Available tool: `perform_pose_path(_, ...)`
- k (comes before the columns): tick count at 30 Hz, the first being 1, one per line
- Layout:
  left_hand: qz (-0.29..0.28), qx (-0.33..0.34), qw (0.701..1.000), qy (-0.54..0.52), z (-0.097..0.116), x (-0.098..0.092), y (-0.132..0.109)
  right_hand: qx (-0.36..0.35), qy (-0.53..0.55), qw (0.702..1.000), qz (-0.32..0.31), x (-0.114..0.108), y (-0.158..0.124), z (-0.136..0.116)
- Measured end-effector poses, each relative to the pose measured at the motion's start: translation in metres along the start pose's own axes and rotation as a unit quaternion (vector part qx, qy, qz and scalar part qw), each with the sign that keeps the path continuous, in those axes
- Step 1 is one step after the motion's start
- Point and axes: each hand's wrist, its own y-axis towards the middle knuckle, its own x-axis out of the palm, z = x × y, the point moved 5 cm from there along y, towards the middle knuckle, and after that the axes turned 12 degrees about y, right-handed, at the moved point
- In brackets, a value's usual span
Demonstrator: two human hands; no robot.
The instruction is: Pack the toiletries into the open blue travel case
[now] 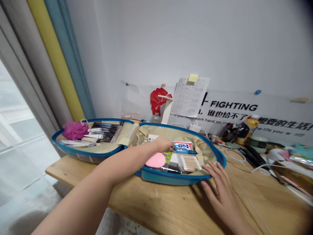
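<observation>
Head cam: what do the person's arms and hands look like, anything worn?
Bare skin throughout: the left arm, left hand and right hand show no sleeves, gloves, watch, rings or cables, as far as the frame reaches.

Travel case [166,179]: shell of glossy blue plastic; lining [204,143] of matt beige cloth. Pink cosmetic sponge [155,160]: matt, finely porous. Cotton swabs [190,163]: pale wooden sticks in a clear, glossy plastic box. Magenta mesh bath puff [74,130]: rough synthetic netting, softly crumpled. Below the case, the surface [171,209] of pale wood: smooth, satin finish, grain visible. Pinned paper sheet [190,97] — matt, printed, thin.
</observation>
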Motion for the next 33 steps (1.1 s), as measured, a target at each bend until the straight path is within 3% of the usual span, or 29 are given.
perform_pose_path(10, -0.016, -0.017, 1.0, -0.008, 0.003, -0.002, -0.004, -0.003, 0.002, 1.0, 0.011, 0.001, 0.0, 0.001)
perform_pose_path(21, -0.009, -0.036, 0.994, -0.102, -0.005, -0.002, -0.003, -0.005, -0.006, 1.0, 0.012, 0.001, 0.0, 0.0)
perform_pose_path(27, 0.039, -0.095, 0.968, -0.23, -0.02, -0.01, -0.002, -0.009, -0.005, 1.0, 0.008, 0.001, 0.0, 0.0)
perform_pose_path(33, 0.038, -0.109, 0.94, -0.321, -0.02, -0.012, -0.003, -0.011, -0.007, 1.0, 0.012, 0.0, 0.0, -0.001)
